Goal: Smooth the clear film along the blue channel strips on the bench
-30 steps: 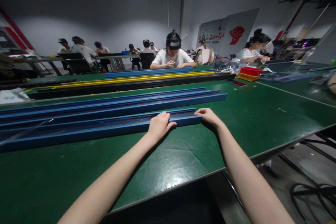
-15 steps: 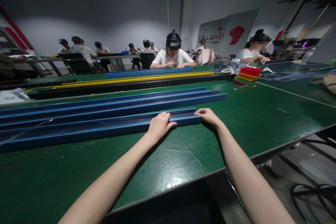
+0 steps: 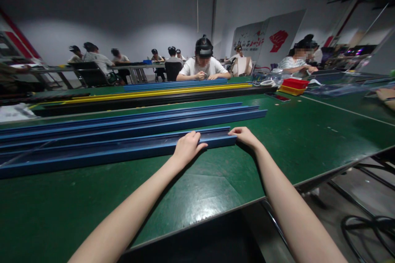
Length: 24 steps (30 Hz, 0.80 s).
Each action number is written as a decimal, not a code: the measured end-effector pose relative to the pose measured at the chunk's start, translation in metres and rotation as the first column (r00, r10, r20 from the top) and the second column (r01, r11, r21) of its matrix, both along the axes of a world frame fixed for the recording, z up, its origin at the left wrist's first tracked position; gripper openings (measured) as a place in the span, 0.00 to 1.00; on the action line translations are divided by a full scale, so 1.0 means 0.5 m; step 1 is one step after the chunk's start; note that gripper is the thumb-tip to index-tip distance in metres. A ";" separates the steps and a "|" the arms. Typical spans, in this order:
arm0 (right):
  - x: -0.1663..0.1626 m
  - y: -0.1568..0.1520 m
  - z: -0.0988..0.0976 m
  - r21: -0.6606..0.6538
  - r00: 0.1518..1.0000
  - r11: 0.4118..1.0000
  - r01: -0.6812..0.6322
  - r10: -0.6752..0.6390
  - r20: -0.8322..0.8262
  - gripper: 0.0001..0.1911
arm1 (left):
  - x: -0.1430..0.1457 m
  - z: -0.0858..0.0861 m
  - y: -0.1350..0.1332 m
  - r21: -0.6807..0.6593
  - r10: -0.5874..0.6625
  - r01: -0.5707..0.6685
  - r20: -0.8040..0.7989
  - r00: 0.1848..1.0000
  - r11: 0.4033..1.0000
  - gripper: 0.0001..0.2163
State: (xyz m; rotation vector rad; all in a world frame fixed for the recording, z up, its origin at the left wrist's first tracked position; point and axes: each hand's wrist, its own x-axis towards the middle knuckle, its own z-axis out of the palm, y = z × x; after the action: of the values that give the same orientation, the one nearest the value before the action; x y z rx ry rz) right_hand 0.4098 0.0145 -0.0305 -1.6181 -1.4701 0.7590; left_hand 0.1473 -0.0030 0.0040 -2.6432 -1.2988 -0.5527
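Note:
A long blue channel strip point(image 3: 108, 153) lies across the green table point(image 3: 308, 144), running off to the left. My left hand point(image 3: 187, 148) curls over its near wall close to the right end, fingers wrapped on the rim and thumb on the front face. My right hand point(image 3: 245, 135) rests against the strip's right end, fingers bent and touching the end edge. Both forearms reach out from the bottom of the view.
More blue strips point(image 3: 138, 121) lie just behind, then yellow and black rails point(image 3: 154, 94). Red and yellow trays point(image 3: 293, 85) sit far right. A person point(image 3: 203, 65) works across the table, others further back. Another person's hand point(image 3: 385, 94) shows at the right edge. The table's edge runs close by on the right.

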 end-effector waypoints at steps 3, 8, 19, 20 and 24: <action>0.000 0.001 0.000 0.003 1.000 1.000 -0.004 0.004 -0.002 0.15 | 0.000 -0.005 -0.001 0.029 -0.003 0.004 -0.014 1.000 1.000 0.13; 0.001 0.001 0.001 0.003 1.000 1.000 -0.009 0.008 0.018 0.13 | 0.001 -0.017 0.000 0.081 -0.010 0.013 -0.034 0.999 0.997 0.13; -0.002 0.000 0.001 0.001 0.999 1.000 -0.011 0.011 0.043 0.13 | 0.001 -0.029 0.004 0.171 -0.062 0.071 -0.059 0.996 0.983 0.13; -0.002 -0.001 0.001 0.001 0.999 1.000 -0.009 0.009 0.046 0.13 | 0.001 -0.029 0.004 0.172 -0.069 0.078 -0.061 0.996 0.982 0.13; -0.003 -0.002 0.004 0.009 0.997 1.000 -0.002 0.001 0.078 0.13 | 0.001 -0.028 0.005 0.157 -0.075 0.086 -0.069 0.995 0.984 0.12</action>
State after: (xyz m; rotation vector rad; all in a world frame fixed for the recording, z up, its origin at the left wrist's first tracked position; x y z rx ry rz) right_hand 0.4084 0.0136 -0.0287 -1.6564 -1.5272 0.6961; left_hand 0.1478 -0.0006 -0.0101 -2.5681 -1.0861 -0.5546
